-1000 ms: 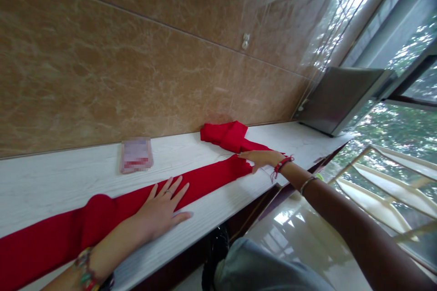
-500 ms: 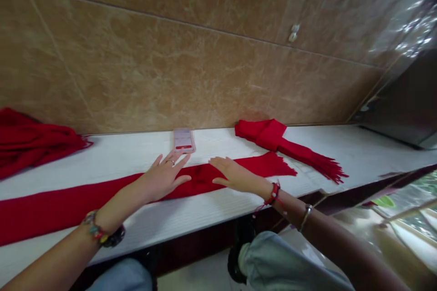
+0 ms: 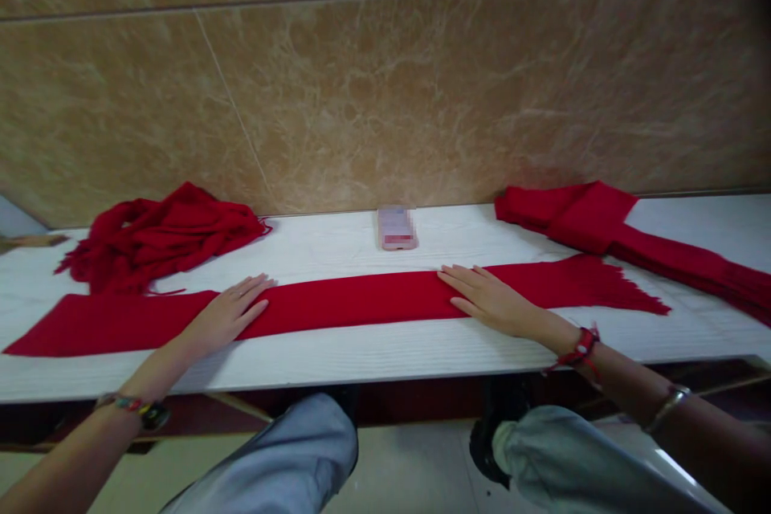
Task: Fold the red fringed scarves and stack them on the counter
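Note:
A long red scarf (image 3: 355, 301) lies stretched flat in a narrow strip along the white table (image 3: 337, 353), its fringed end at the right. On its left part rests my left hand (image 3: 232, 312), palm down with fingers extended. My right hand (image 3: 491, 301) lies flat on the scarf's right half, fingers stretched toward the left. Neither hand grips the cloth. Between the hands the strip looks smooth.
A crumpled red scarf (image 3: 174, 237) is heaped at the back left. Another red scarf (image 3: 593, 217), folded over with its fringed tail to the right, lies at the back right. A phone (image 3: 396, 229) sits near the tiled wall (image 3: 385, 96).
My hands have moved apart along the scarf, the left one leftward and the right one rightward. The view has turned left, showing more of the heaped scarf.

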A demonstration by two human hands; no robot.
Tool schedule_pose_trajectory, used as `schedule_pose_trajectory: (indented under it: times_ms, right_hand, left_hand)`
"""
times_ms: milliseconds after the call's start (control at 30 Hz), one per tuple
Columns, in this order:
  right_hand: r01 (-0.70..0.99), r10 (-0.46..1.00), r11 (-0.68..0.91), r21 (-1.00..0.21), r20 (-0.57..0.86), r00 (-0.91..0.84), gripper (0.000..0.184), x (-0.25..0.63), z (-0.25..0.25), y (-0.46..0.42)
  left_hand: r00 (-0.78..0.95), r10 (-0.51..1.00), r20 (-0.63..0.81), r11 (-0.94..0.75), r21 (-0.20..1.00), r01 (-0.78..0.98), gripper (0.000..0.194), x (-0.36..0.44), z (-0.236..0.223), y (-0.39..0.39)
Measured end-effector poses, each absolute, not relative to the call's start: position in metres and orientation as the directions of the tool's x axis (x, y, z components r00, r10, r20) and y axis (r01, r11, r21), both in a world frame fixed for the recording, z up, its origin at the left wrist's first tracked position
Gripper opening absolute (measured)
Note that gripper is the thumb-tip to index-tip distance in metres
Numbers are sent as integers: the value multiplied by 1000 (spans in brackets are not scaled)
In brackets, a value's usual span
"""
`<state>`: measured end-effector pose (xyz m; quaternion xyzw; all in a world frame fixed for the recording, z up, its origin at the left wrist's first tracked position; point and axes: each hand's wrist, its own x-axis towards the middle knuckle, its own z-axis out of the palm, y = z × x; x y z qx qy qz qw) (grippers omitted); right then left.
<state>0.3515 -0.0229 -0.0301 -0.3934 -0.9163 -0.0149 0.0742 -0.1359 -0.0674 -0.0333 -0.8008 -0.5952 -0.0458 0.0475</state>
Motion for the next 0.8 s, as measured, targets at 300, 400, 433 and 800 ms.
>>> schedule_pose_trajectory:
  times_ms: [300,400,433,800]
  right_hand:
    - [637,641,767,-75,101,-761,56,341,-9,-31]
    - [582,587,810,-76,71,-807,52,336,-9,-34]
    - [583,587,809,-71,68,-807,51,336,-11,-35]
    - [590,601,792,-157,24,-799,49,352,4,-39]
  left_hand:
    - [525,844,109,-519,-80,851,59,-28,8,-62]
    - [669,743,5,-668,-44,743,60,36,13,-55]
    - [690,723,-12,-690,-27,723,60,51,10,-53]
    - [726,685,-57,-721,88,688,48,65,-2,-42]
